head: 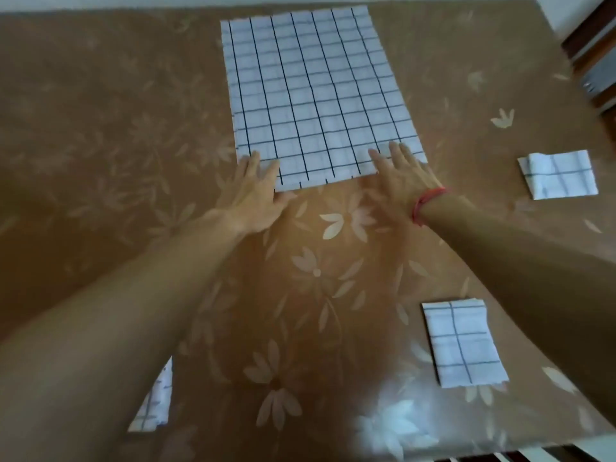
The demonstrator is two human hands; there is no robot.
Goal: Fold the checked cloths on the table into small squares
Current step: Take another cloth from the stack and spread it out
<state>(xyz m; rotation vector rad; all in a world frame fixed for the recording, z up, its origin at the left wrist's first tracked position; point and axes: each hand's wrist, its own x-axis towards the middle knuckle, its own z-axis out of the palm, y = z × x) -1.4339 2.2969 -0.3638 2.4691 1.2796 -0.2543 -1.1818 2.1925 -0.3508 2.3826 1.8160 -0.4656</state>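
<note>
The big checked cloth (320, 95) lies spread flat in the middle of the far half of the table, white with dark grid lines, its long side running away from me and its near edge towards me. Both my hands are down on that near edge. My left hand (258, 191) sits at the near left corner, fingers straight and spread, fingertips on the fabric, heel of the hand on the table cover. My right hand (400, 175) presses near the right corner, fingers flat and apart, gripping nothing. There's a red band (425, 203) round my right wrist.

Out to the right, well apart from the open cloth, a folded checked cloth (560, 175) rests near the table's edge. Closer to me, under my right forearm's line, a second folded cloth (463, 345) sits as a small rectangle. On my left, a third checked cloth (156, 405) peeks out from beneath my left forearm; I can't tell how it is folded. The table (100, 128) wears a brown cover with pale flowers. Dark wooden furniture (590, 55) shows at the far right corner, too blurred to name.
</note>
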